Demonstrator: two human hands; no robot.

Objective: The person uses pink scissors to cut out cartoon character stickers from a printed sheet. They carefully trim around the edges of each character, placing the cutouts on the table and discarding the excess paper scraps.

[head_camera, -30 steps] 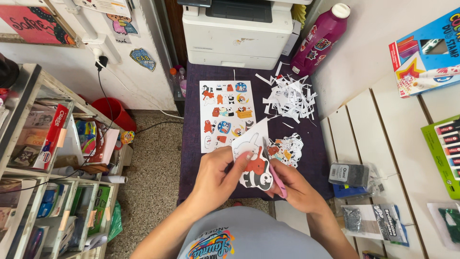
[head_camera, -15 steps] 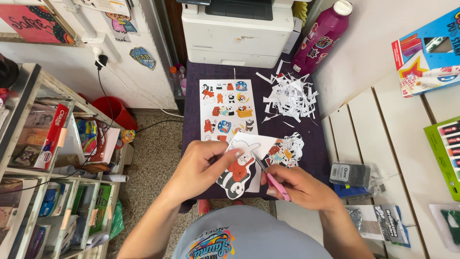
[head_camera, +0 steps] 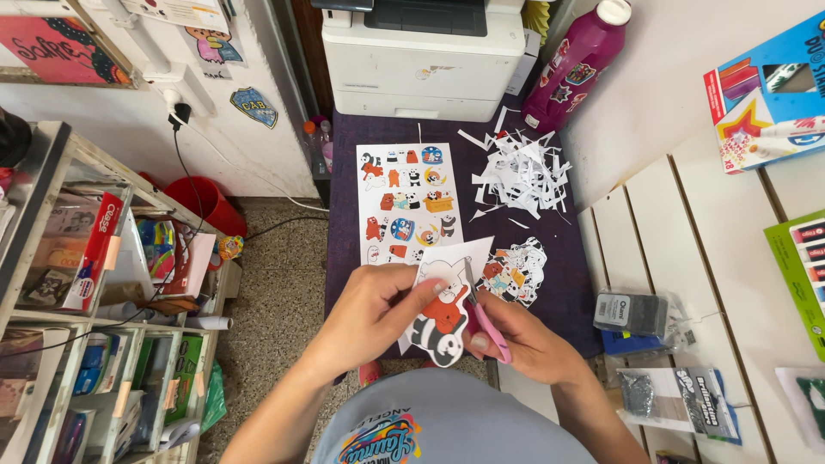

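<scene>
1. The bear sticker cut-out (head_camera: 443, 318), a piece of white paper printed with stacked cartoon bears, is held above the near edge of the purple table (head_camera: 344, 223), just in front of the person's chest.
2. The cut-out is pinched by the left hand (head_camera: 374, 314) along its left side, with the thumb laid on the printed face and the fingers closed behind the paper.
3. The pink-handled scissors (head_camera: 483, 314) are gripped by the right hand (head_camera: 524, 344), whose fingers are curled shut around the handles; the blades are set against the right edge of the cut-out, near its top.
4. Whether the blades are parted or closed cannot be told, as they are thin and partly hidden by the paper.
5. A full sticker sheet (head_camera: 409, 202), printed with small bears and boxes, is laid flat on the table just beyond the cut-out.
6. A pile of finished stickers (head_camera: 516, 268) is seen just right of the held paper, resting on the table.
7. A heap of white paper scraps (head_camera: 520, 172) is spread farther back, to the right of the sheet.
8. A magenta bottle (head_camera: 574, 64) is stood at the far right corner, beside a white printer (head_camera: 421, 56).
9. White slatted boards (head_camera: 687, 232) are seen at the right, with a small packaged dark box (head_camera: 632, 314) lying on them.
10. A shelf of stationery (head_camera: 77, 275) is placed at the left, with a red bucket (head_camera: 193, 202) on the floor behind it.
</scene>
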